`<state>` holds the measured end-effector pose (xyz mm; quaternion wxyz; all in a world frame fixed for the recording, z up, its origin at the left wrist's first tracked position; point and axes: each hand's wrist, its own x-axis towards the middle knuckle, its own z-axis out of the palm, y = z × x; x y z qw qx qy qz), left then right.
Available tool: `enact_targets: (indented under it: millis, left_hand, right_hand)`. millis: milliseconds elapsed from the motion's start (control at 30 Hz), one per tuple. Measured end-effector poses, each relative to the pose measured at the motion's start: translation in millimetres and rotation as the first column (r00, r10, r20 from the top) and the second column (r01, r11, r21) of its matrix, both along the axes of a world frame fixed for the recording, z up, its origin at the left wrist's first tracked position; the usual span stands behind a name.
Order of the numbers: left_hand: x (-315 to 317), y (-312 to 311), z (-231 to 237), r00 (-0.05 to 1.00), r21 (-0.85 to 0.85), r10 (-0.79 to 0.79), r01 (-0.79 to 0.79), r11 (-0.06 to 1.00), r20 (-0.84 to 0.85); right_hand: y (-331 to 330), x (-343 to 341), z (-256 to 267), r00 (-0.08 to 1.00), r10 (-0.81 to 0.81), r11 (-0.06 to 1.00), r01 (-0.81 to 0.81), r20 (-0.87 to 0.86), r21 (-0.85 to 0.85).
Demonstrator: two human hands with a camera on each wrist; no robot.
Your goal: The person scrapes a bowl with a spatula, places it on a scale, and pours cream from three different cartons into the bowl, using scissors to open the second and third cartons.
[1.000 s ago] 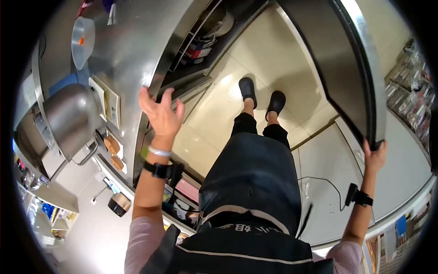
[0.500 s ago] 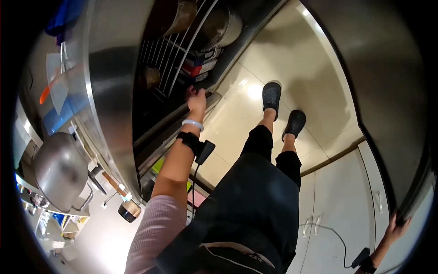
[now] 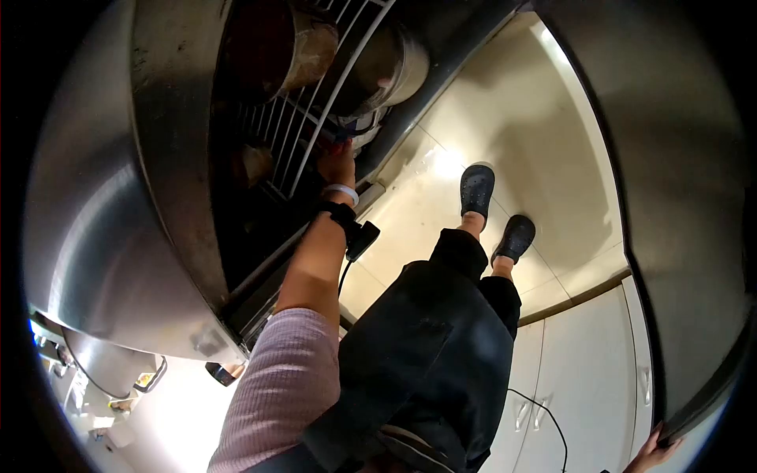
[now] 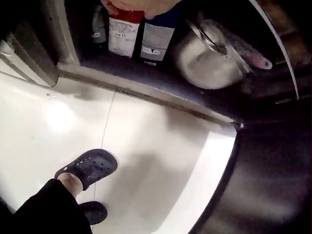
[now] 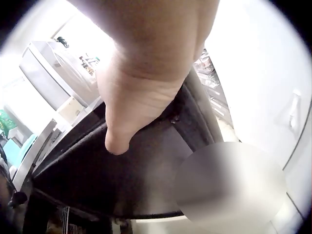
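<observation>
My left hand (image 3: 337, 164) reaches inside the open under-counter fridge, below a white wire shelf (image 3: 347, 71). In the left wrist view its fingers lie over the top of a red-and-white carton (image 4: 123, 39), which stands on the fridge floor; whether they grip it I cannot tell. A blue-and-white carton (image 4: 157, 41) stands right beside it, partly under the hand. My right hand (image 3: 653, 453) holds the edge of the fridge door (image 3: 670, 158) at the lower right. In the right wrist view its thumb rests on the dark inner side of the door (image 5: 92, 170).
A round tub (image 4: 207, 61) in clear wrapping stands right of the cartons. Another tub (image 3: 311, 51) sits on the wire shelf. The steel counter (image 3: 87, 221) lies at the left. White cupboards (image 3: 583, 370) stand lower right; the feet, in dark clogs (image 3: 477, 189), are on the tiled floor.
My left hand has moved from the counter edge down into the fridge to the cartons. The door, held in my right hand, has swung wider, and the head has come closer to the fridge.
</observation>
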<state>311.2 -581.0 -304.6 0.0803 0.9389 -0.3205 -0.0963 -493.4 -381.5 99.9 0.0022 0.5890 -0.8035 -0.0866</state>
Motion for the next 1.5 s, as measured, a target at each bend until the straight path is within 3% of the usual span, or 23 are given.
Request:
enact_targets:
  millis: [67, 167, 267, 367, 433, 567, 633, 733, 800, 900, 967, 1000, 1067, 1100, 1133, 1167, 1200, 1233, 1300, 1333, 1433, 1467, 1500]
  left_hand:
    - [-21, -10, 20, 1.0, 0.024, -0.01, 0.01, 1.0, 0.006]
    - [-13, -11, 18, 0.999, 0.122, -0.011, 0.016, 0.992, -0.049]
    - [11, -4, -8, 1.0, 0.155, -0.008, 0.005, 0.988, 0.021]
    - [32, 8, -32, 0.994, 0.272, 0.007, 0.022, 0.962, -0.108]
    - [20, 8, -39, 0.96, -0.066, 0.177, -0.195, 0.979, -0.217]
    - [-11, 0, -28, 0.955, -0.394, 0.183, -0.264, 0.88, -0.233]
    - [-16, 4, -20, 0.934, -0.157, 0.352, -0.356, 0.921, -0.053]
    - [-39, -8, 26, 0.868, 0.081, 0.448, -0.442, 0.893, -0.211]
    - [-25, -4, 15, 0.857, 0.086, 0.473, -0.466, 0.881, -0.205]
    - [-20, 9, 8, 0.846, 0.035, 0.486, -0.491, 0.871, -0.217]
    - [-36, 17, 24, 0.728, -0.149, 0.6, -0.669, 0.729, -0.333]
    - [-31, 29, 17, 0.729, -0.159, 0.594, -0.667, 0.728, -0.339]
    - [-18, 66, -8, 0.675, -0.567, 0.288, -0.732, 0.379, -0.679]
    - [-36, 66, 22, 0.672, -0.57, 0.283, -0.735, 0.366, -0.685]
    - [-68, 66, 74, 0.815, -0.33, 0.369, -0.533, 0.779, -0.446]
    - [-92, 68, 117, 0.938, 0.077, 0.288, -0.278, 0.957, -0.195]
    - [-89, 88, 114, 0.97, 0.002, 0.17, -0.172, 0.985, -0.175]
    - [-103, 95, 153, 0.867, -0.129, 0.007, -0.082, 0.988, -0.498]
    - [-117, 128, 177, 0.978, -0.339, -0.178, 0.13, 0.932, -0.113]
    - [-109, 143, 194, 0.925, -0.146, -0.197, 0.157, 0.977, -0.324]
    - [-141, 153, 309, 0.874, -0.273, -0.349, 0.263, 0.925, -0.34]
    - [-137, 166, 330, 0.849, -0.349, -0.403, 0.283, 0.893, -0.343]
    - [-131, 178, 353, 0.824, -0.423, -0.457, 0.302, 0.854, -0.334]
  right_hand:
    - [-15, 13, 2, 0.879, 0.419, 0.901, -0.434, -0.228, -0.015]
    - [-24, 13, 1, 0.93, 0.366, 0.927, -0.362, 0.028, -0.096]
    - [-8, -1, 6, 0.937, 0.347, 0.933, -0.35, -0.04, -0.085]
    - [-1, -9, 8, 0.955, 0.296, 0.953, -0.297, -0.024, -0.06]
    - [-4, -7, 8, 0.939, 0.338, 0.936, -0.342, -0.06, -0.08]
    - [-28, 13, 10, 0.918, 0.39, 0.919, -0.393, -0.069, -0.032]
    - [-34, 26, 9, 0.946, 0.322, 0.945, -0.324, -0.044, -0.038]
    - [-48, 50, 1, 0.973, 0.231, 0.968, -0.228, 0.02, -0.104]
    - [-37, 42, -4, 0.976, 0.211, 0.964, -0.198, 0.058, -0.176]
    - [4, -11, -6, 0.996, 0.054, 0.998, -0.051, 0.073, -0.044]
    - [11, -23, -8, 0.997, -0.013, 1.0, 0.013, -0.073, -0.008]
    - [8, -27, -9, 0.996, -0.052, 0.999, 0.051, 0.075, 0.013]
    - [18, -44, -28, 0.999, 0.011, 0.996, -0.008, 0.035, -0.084]
    - [24, -51, -35, 0.997, 0.071, 0.983, -0.072, -0.012, -0.166]
    - [13, -34, -36, 0.994, 0.108, 0.979, -0.108, -0.014, -0.172]
    - [4, -20, -35, 0.989, 0.144, 0.972, -0.144, -0.015, -0.186]
    - [1, -21, -39, 0.988, 0.152, 0.973, -0.155, -0.03, -0.173]
    - [-2, -17, -40, 0.991, 0.131, 0.98, -0.134, -0.031, -0.15]
    - [-19, 8, -37, 0.988, 0.142, 0.982, -0.149, -0.064, -0.118]
    - [-26, 20, -33, 0.997, -0.036, 0.999, 0.037, 0.069, -0.026]
    - [-20, 16, -47, 0.998, 0.069, 0.995, -0.069, -0.005, -0.073]
    - [-42, 56, -17, 0.974, -0.117, 0.989, 0.098, 0.193, 0.108]
    - [-35, 51, -24, 0.99, 0.041, 0.999, -0.041, 0.134, -0.001]
